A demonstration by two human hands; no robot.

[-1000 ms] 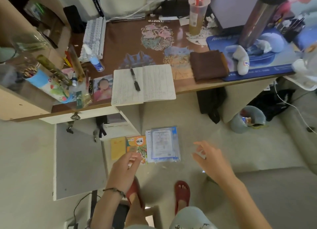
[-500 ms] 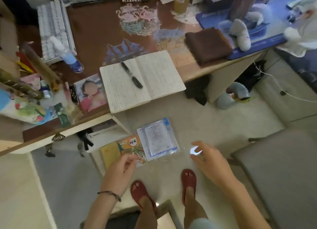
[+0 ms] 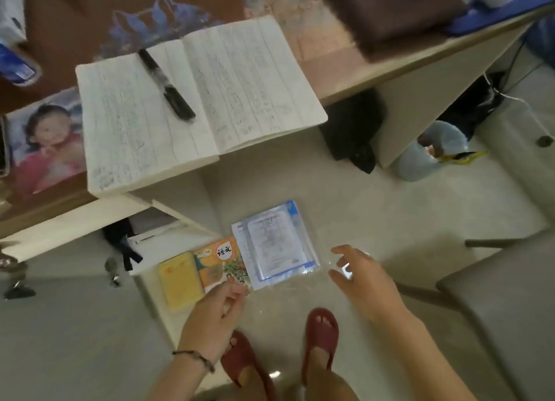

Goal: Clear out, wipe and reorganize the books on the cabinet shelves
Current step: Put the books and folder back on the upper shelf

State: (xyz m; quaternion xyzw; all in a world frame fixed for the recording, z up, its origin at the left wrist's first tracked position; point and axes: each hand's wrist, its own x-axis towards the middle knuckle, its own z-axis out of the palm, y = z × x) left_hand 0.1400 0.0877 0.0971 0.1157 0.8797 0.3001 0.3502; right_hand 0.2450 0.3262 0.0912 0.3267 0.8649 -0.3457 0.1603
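Clear plastic sleeve (image 3: 277, 245) holding printed sheets, text unreadable, beside orange textbook (image 3: 222, 264); left hand (image 3: 214, 319) fingers loosely curled, right hand (image 3: 360, 280) fingers spread, holding nothing

On the floor lay a yellow book (image 3: 180, 280), an orange textbook (image 3: 220, 264) and a clear plastic document pouch (image 3: 274, 244), with the left hand (image 3: 214, 319) at the textbook's near edge and the right hand (image 3: 363, 283) spread just beside the pouch.
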